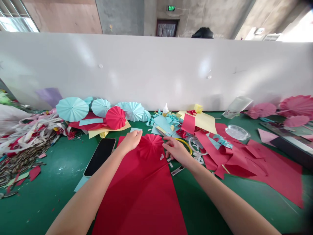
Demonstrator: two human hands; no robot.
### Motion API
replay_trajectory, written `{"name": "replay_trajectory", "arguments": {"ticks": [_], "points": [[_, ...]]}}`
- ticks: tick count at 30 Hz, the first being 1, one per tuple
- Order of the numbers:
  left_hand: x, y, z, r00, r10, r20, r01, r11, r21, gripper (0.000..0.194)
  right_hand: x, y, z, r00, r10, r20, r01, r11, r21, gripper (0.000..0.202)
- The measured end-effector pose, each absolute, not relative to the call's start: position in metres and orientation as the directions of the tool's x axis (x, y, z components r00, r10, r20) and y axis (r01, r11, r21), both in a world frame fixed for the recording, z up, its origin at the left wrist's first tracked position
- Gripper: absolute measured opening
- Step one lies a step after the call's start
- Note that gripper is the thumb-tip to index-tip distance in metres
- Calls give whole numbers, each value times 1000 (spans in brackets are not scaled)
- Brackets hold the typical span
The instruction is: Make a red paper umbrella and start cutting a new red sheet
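A pleated red paper fan [151, 146] lies on the far end of a large red sheet [139, 199]. At the fan's left edge is my left hand [132, 141], its fingers closed together; what they hold, if anything, is hidden. My right hand [176, 149] is beside the fan's right edge, fingers bent and apart, with nothing visible in it. Small white scraps [161, 157] lie near its fingertips. A yellow-handled pair of scissors [186, 143] sits just beyond that hand.
To the left are a black phone [100, 156] and a tangle of ribbons [36, 130]. Blue pleated rosettes [72, 109] line the white partition [151, 71]. Red paper pieces [266, 166] and a clear plastic dish [237, 132] are on the right.
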State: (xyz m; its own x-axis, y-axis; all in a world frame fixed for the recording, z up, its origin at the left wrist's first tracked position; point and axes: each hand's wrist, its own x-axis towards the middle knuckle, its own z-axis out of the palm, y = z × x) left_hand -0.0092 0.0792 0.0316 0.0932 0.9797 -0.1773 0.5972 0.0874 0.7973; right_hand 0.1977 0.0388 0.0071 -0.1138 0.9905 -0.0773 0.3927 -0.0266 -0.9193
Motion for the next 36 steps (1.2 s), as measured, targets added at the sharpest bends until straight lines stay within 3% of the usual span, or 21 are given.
{"name": "replay_trajectory", "arguments": {"ticks": [4,9,12,16,19,26,32,36], "points": [[-25,83,38,98,992,-74,810,-37,585,26,202,41,3,-86,996,-27,572,27,-820,31],[-36,85,40,244,968,-50,899,-207,386,26,201,41,7,-116,985,130,715,173,-677,18],[-36,82,40,322,943,-86,911,-284,299,28,199,36,15,-296,943,154,728,327,-603,7],[-29,72,50,301,945,-131,945,-276,175,27,199,28,25,-596,801,53,648,519,-557,4],[-20,60,63,290,935,-203,956,-273,108,24,199,25,26,-706,707,-30,609,586,-535,4],[-4,34,85,456,816,-355,890,-428,157,23,194,20,19,-774,628,-76,578,653,-489,9],[8,19,89,610,684,-400,790,-569,230,29,190,13,28,-750,661,19,555,645,-525,10],[14,16,86,622,675,-396,775,-602,192,29,190,13,28,-701,709,78,564,619,-547,12]]}}
